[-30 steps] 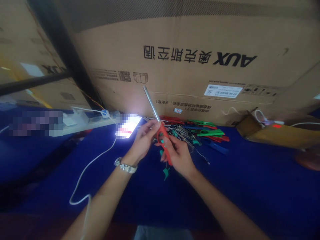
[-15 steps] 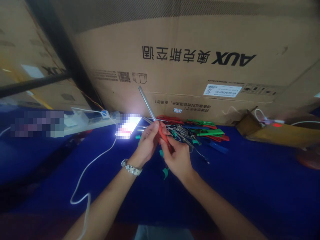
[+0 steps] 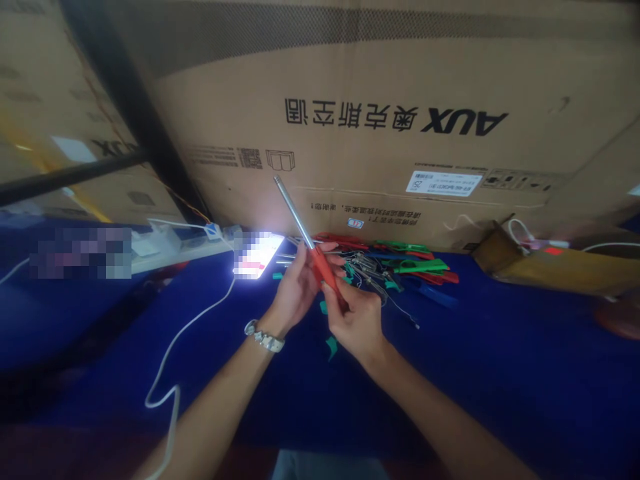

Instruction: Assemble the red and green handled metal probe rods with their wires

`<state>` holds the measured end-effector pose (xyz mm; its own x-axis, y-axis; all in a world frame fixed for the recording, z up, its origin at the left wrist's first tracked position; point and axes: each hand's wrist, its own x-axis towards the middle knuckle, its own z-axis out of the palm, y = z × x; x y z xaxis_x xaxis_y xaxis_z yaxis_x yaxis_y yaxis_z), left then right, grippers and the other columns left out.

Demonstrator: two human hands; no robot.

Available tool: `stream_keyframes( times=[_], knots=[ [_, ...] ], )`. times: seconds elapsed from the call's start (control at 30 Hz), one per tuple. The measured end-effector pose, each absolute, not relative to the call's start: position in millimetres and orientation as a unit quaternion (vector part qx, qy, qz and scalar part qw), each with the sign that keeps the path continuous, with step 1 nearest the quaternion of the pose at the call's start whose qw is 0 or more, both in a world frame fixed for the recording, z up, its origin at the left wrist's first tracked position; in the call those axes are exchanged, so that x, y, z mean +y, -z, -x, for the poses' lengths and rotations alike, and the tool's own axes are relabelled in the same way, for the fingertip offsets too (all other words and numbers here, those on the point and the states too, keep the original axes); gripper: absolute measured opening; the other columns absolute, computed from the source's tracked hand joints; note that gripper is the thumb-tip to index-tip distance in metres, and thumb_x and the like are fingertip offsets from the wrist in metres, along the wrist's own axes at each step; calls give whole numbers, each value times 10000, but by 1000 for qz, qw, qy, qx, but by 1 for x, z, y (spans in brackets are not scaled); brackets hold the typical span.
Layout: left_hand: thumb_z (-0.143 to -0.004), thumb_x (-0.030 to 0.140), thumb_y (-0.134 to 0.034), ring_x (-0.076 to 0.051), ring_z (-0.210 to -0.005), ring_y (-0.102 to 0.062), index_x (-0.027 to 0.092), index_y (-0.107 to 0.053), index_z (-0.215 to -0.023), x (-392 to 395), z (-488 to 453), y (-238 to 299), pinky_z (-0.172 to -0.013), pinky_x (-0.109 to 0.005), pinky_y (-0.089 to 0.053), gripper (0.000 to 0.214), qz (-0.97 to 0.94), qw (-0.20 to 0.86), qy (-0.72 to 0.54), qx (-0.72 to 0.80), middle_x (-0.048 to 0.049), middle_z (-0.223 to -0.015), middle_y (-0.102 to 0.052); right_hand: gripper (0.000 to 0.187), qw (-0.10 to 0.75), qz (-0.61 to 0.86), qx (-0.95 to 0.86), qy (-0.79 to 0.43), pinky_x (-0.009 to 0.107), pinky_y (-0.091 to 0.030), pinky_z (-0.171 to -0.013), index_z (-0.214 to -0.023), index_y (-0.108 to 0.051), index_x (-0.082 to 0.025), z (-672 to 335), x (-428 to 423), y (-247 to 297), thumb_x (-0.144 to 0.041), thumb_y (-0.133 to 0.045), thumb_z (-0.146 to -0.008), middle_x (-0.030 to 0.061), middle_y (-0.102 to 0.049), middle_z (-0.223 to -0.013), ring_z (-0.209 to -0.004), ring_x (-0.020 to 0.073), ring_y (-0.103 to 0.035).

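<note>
My right hand (image 3: 357, 320) is closed round the lower end of a red handle (image 3: 326, 268), thumb along it. From this handle a slim metal tube (image 3: 294, 212) slants up and left, looking like a long-nosed lighter. My left hand (image 3: 295, 287) is open beside and behind the handle, its fingers spread; whether it touches the handle I cannot tell. Behind both hands lies a pile of red and green plastic pieces (image 3: 423, 267), metal parts and thin wires (image 3: 367, 265). Small green pieces (image 3: 331, 347) lie nearer, below the hands.
A lit phone (image 3: 260, 253) with a white cable (image 3: 187, 323) lies left of the pile. Further left is a power strip (image 3: 187, 250). A large cardboard box (image 3: 350, 67) stands behind the blue tabletop (image 3: 450, 373). An open carton (image 3: 550, 270) sits at right.
My left hand has loosened from the handle and spread its fingers. My right hand keeps hold of the handle, and the tube has stayed nearly in place.
</note>
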<state>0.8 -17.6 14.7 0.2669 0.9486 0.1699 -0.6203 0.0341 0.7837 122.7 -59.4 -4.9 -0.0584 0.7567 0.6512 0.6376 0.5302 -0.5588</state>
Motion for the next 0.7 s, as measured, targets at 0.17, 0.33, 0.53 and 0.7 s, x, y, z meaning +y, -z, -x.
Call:
stream_keyframes(
  times=[0.17,0.33,0.53,0.7],
  knots=[
    [-811,514,-733,-146,-719,-661,174,-683,-905,-18,-1,-15,-699,-280,-560,356,-390,659,-606,216,-20,-796,-678,345,496,479,-719,-88,291,-520,-595,-1116,-732,-150,-121,-61,3,-336,-489,-956,47,-683,-637,-520,160,-586],
    [-855,479,-695,-127,-728,-648,180,-628,-845,-20,-7,-15,-698,-242,-540,306,-419,599,-641,233,-3,-770,-643,312,491,479,-717,-123,284,-499,-576,-1014,-751,-177,-119,-61,4,-332,-486,-958,56,-704,-677,-547,170,-616],
    [-921,520,-581,-167,-750,-682,173,-645,-922,-20,-6,-10,-640,-250,-529,353,-490,579,-591,274,-33,-797,-666,286,515,477,-682,-205,281,-489,-544,-933,-745,-181,-115,-61,8,-341,-508,-954,42,-698,-653,-547,177,-631],
    [-931,473,-583,-157,-694,-655,184,-616,-876,-24,-1,-18,-603,-234,-495,296,-569,521,-567,287,13,-671,-567,296,503,467,-683,-248,257,-443,-499,-771,-708,-189,-121,-56,7,-369,-532,-927,10,-641,-619,-512,145,-567]
  ],
)
